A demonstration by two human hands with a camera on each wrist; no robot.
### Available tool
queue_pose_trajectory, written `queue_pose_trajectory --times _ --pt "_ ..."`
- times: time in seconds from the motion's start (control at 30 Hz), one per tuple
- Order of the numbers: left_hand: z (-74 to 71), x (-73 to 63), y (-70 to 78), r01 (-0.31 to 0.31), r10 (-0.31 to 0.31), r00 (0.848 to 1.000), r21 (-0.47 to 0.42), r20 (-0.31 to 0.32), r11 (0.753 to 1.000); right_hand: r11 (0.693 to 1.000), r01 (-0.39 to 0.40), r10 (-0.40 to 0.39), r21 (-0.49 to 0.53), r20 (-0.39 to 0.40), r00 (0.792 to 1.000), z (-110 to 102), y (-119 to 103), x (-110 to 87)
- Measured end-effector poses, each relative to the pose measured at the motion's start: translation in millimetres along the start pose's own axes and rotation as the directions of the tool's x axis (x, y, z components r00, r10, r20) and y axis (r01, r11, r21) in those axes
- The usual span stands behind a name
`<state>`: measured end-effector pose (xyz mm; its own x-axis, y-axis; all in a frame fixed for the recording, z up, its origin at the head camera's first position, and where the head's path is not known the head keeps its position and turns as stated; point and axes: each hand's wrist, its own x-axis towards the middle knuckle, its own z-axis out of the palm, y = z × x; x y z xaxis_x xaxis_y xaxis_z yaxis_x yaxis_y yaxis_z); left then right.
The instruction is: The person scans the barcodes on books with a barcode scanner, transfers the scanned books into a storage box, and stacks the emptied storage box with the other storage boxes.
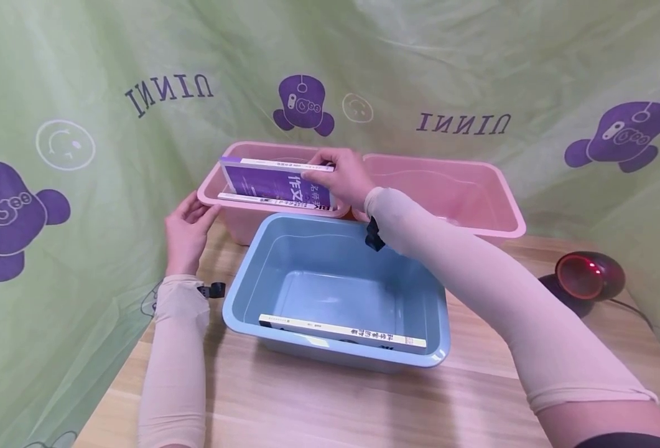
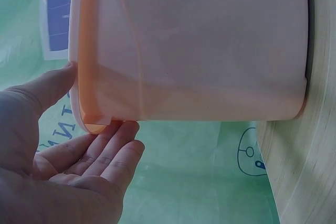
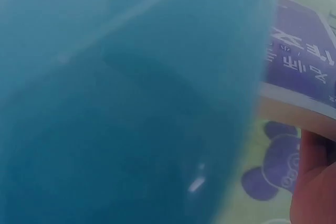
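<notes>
In the head view, my right hand (image 1: 343,177) pinches the upper edge of a purple-covered book (image 1: 268,183), which stands partly above the rim of the left pink bin (image 1: 240,224). Just in front of it, a book with a white spine (image 1: 274,201) lies along that bin's near side. My left hand (image 1: 186,233) is at the bin's left corner. The left wrist view shows its thumb against the rim (image 2: 86,77) and its fingers at the corner's outer side. In the right wrist view, the purple book (image 3: 299,51) shows beside part of my right hand (image 3: 315,182).
A blue bin (image 1: 338,292) stands nearer, with one white-spined book (image 1: 341,331) along its near wall. Another pink bin (image 1: 509,205) stands right of the first. A dark device with a red glow (image 1: 590,275) sits on the wooden table (image 1: 363,404) at right. Green printed fabric (image 1: 419,56) hangs behind.
</notes>
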<state>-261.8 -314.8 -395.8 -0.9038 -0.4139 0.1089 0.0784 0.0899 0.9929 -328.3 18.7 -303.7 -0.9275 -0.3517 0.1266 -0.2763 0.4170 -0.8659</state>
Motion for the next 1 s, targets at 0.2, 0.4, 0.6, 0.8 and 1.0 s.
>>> queue_pose_trajectory --times 0.2,0.4,0.6,0.8,1.0 --pt "1.1 -0.8 -0.7 -0.002 0.002 1.000 0.008 -0.001 1.000 0.997 -0.016 0.018 -0.069 0.017 1.000 11 9 0.6" --pt "1.2 0.8 -1.5 0.002 -0.002 1.000 0.032 0.012 0.999 0.989 0.001 0.009 -0.148 0.071 0.997 15 12 2.1" --pt "-0.9 0.0 -0.2 -0.001 0.001 1.000 0.042 0.010 0.999 0.986 0.000 0.021 -0.167 0.124 0.992 19 13 3.5" --pt "0.3 -2.9 1.4 0.001 -0.001 1.000 0.035 0.007 0.999 0.977 -0.045 0.078 -0.211 0.154 0.985 22 15 3.5" --pt "0.6 -3.1 3.6 -0.003 0.003 1.000 0.037 0.006 0.999 0.975 -0.075 0.113 -0.209 0.175 0.978 21 11 4.7"
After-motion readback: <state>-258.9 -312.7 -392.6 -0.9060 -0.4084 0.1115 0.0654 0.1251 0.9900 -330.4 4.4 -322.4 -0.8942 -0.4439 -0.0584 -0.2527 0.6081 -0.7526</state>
